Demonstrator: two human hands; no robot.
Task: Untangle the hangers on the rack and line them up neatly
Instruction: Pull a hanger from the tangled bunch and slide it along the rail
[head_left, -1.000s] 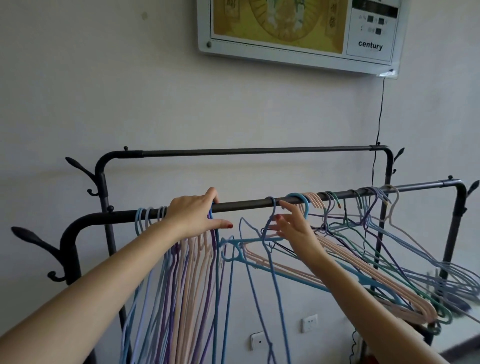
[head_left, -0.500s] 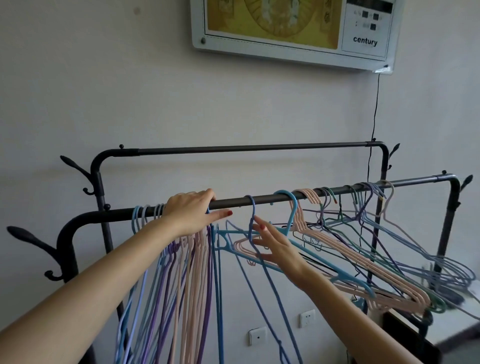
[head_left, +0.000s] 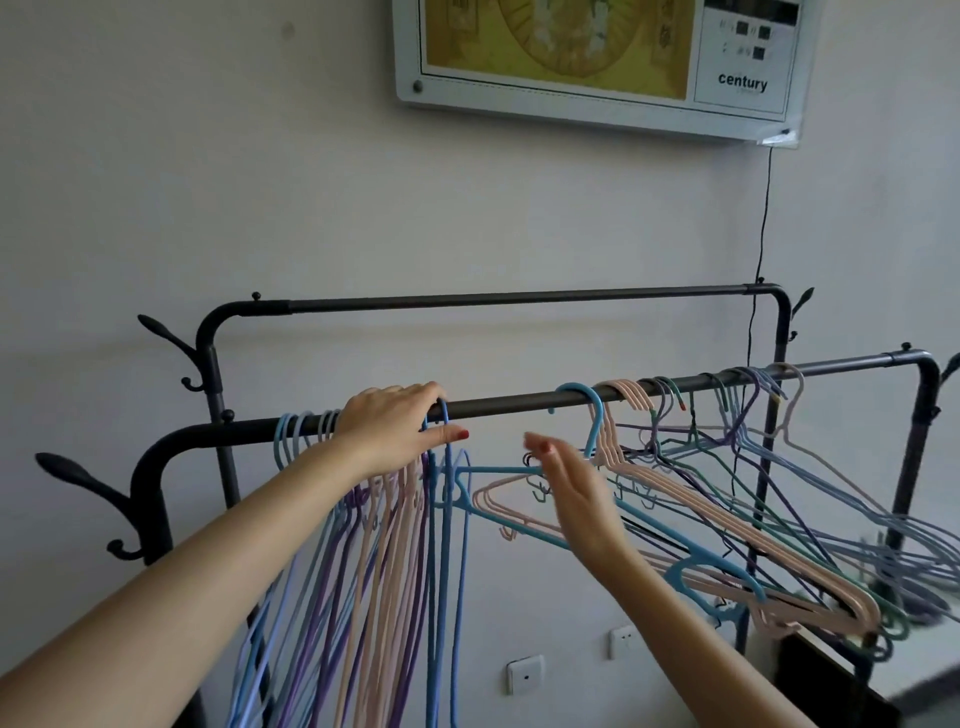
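Observation:
A black clothes rack has a near rail and a higher far rail. On the near rail's left part, several blue, purple and pink hangers hang straight down in a tight bunch. My left hand rests over the rail on their hooks, with a blue wire hanger just under its fingers at the bunch's right edge. A tangled cluster of pink, teal and lilac hangers slants off to the right. My right hand is open in front of a light blue hanger, holding nothing.
A framed wall panel hangs above, with a thin black cord running down behind the rack. Side hooks stick out on the rack's left end. Wall sockets sit low on the wall. A dark box stands at the lower right.
The blue wire hanger slid left along the rail and now hangs at the straight bunch under my left hand. My right hand let go of it and dropped away, open.

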